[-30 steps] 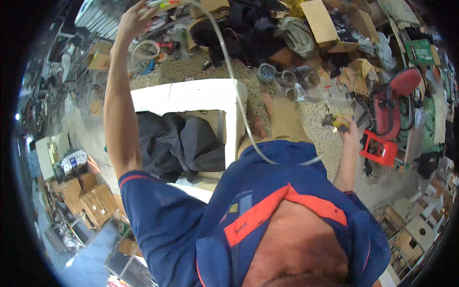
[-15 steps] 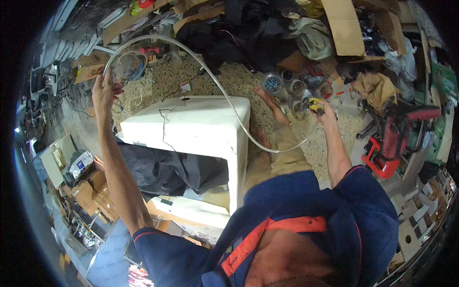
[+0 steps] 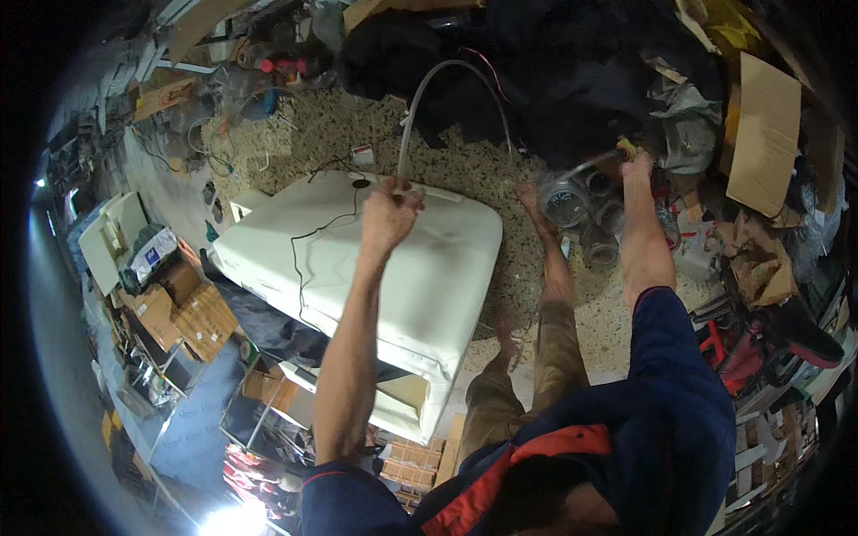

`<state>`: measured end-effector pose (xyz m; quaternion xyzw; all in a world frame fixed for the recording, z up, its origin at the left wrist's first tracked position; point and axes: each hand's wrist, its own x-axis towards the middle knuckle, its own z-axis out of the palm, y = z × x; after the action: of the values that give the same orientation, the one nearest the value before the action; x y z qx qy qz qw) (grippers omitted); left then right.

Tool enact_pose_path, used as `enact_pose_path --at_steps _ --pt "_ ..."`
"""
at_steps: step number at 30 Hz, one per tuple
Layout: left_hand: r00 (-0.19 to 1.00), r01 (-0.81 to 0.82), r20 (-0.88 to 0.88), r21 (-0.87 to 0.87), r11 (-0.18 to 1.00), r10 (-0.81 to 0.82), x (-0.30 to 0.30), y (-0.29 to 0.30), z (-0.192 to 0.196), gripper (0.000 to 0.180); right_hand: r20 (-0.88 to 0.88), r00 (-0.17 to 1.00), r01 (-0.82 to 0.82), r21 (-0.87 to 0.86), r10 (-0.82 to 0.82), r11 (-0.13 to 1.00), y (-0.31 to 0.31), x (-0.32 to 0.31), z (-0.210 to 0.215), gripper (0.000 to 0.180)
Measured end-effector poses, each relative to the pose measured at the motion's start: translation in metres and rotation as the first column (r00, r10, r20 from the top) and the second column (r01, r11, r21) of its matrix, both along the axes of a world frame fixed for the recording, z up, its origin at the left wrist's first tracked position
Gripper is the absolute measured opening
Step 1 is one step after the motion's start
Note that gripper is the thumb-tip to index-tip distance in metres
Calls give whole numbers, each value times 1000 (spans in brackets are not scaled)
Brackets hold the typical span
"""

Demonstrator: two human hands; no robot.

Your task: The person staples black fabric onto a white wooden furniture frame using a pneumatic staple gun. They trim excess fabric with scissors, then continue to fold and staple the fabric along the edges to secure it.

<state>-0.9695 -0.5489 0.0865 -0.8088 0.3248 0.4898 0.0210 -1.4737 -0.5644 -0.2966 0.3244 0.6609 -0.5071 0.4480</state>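
My left hand [image 3: 391, 213], fingers curled, grips one end of a pale flexible tube [image 3: 429, 85] above a white box-like casing [image 3: 420, 268]. From there the tube arches up and over, and its far end comes down near my bare foot [image 3: 529, 198]. Out to the right, my right hand [image 3: 637, 167] is closed around a small yellow-and-dark tool [image 3: 625, 146], blurred, whose kind I cannot tell. A greyish strip extends left from that tool toward the clear jars. A thin black cable [image 3: 302, 259] lies across the casing's top.
Clear jars, one with screws [image 3: 565, 205], stand right of my foot. Black sheeting [image 3: 572, 80] is heaped at the far side, with a cardboard piece [image 3: 764, 138] to its right. A red-and-black tool [image 3: 786, 344] lies at the right; cardboard boxes [image 3: 192, 313] are at the left.
My left hand has moved right and nearer, to above the casing. My right hand has moved farther away and right. The tube's arch has narrowed, its far end now apart from the right hand.
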Motion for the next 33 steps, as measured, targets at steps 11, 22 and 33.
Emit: enact_pose_path --at_steps 11,22,33 --pt "975 108 -183 -87 990 -123 -96 98 -50 41 -47 799 -601 -62 599 797 8 37 -41 37" --pt "902 -303 -411 -377 875 135 -100 169 109 40 -131 -42 -972 -224 990 -71 17 202 166 51" --pt "386 -673 403 -491 552 830 25 580 91 23 -292 -540 -407 -730 789 -548 208 398 447 39"
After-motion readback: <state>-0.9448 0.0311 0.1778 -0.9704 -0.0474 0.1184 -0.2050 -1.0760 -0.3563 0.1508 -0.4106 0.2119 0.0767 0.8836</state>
